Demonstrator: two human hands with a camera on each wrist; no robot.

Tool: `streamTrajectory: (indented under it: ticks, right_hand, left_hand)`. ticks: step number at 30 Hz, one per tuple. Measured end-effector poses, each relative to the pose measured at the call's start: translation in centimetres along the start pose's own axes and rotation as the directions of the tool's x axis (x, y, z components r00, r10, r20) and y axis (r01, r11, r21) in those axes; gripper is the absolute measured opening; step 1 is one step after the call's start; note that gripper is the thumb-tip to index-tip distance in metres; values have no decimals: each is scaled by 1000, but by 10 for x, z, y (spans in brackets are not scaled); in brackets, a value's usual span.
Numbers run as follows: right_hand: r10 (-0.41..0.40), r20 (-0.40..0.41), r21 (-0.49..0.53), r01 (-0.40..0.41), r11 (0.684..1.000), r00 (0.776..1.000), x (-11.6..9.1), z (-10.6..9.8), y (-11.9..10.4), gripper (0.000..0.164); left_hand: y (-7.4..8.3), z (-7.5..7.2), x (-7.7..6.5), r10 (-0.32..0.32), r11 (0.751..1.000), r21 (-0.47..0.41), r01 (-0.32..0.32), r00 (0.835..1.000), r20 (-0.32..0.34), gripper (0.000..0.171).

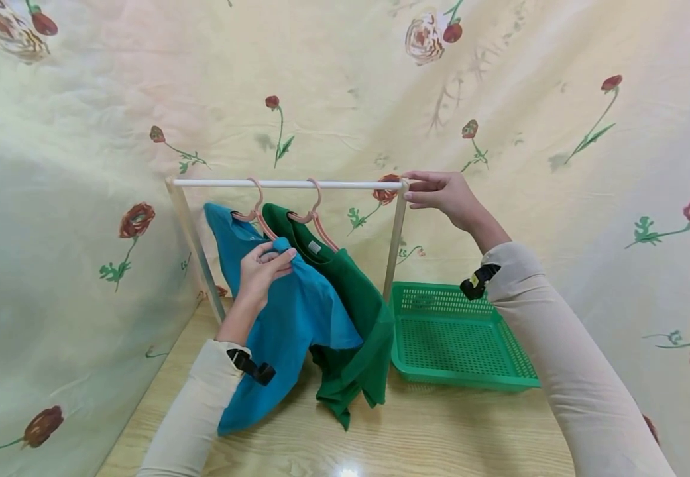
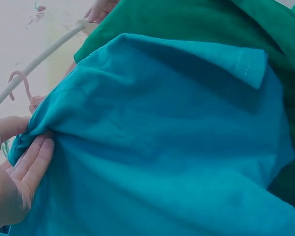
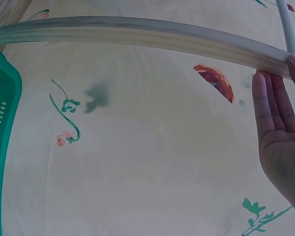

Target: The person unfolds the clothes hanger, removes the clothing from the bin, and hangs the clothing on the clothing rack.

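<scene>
A blue T-shirt (image 1: 285, 311) hangs from a pink hanger (image 1: 258, 211) on the white rail (image 1: 350, 185) of a small rack. My left hand (image 1: 263, 268) pinches this shirt near its collar and shoulder; the left wrist view shows thumb and fingers bunching the blue cloth (image 2: 152, 132). Behind it to the right, a green T-shirt (image 1: 356, 285) hangs on a second pink hanger (image 1: 316, 212). With thumb and fingers, my right hand (image 1: 443, 195) grips the top of the rack's right wooden post (image 1: 397, 238), as the right wrist view also shows.
A green plastic basket (image 1: 466, 382) with perforated walls stands right of the rack on the wooden table (image 1: 440, 430). The rack's left post (image 1: 192, 245) rises beside the blue shirt. Floral cloth (image 1: 321, 79) covers the back and sides.
</scene>
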State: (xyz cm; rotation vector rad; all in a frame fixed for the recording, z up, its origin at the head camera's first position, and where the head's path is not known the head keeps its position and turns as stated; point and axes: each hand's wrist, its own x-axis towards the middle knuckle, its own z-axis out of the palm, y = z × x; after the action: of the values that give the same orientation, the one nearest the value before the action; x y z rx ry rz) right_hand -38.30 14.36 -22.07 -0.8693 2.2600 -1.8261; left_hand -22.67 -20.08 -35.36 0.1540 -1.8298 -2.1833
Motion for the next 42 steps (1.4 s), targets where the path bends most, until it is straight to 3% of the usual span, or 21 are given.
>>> streamTrajectory:
  ticks: [12, 29, 37, 42]
  right_hand:
    - [5, -10, -27, -5, 1000, 1000, 1, 1, -2, 47]
    - [22, -48, -127, -28, 991, 999, -4, 7, -12, 45]
    - [-7, -52, -202, -3, 979, 999, -6, 12, -16, 44]
    - [-6, -49, -252, -6, 968, 999, -10, 12, -16, 52]
  left_hand:
    - [4, 3, -1, -45, 998, 37, 46, 999, -15, 62]
    - [11, 3, 1, -133, 990, 64, 129, 989, 65, 80]
    - [15, 0, 0, -141, 986, 101, 134, 987, 73, 83]
    - [17, -3, -1, -135, 983, 140, 122, 987, 83, 81]
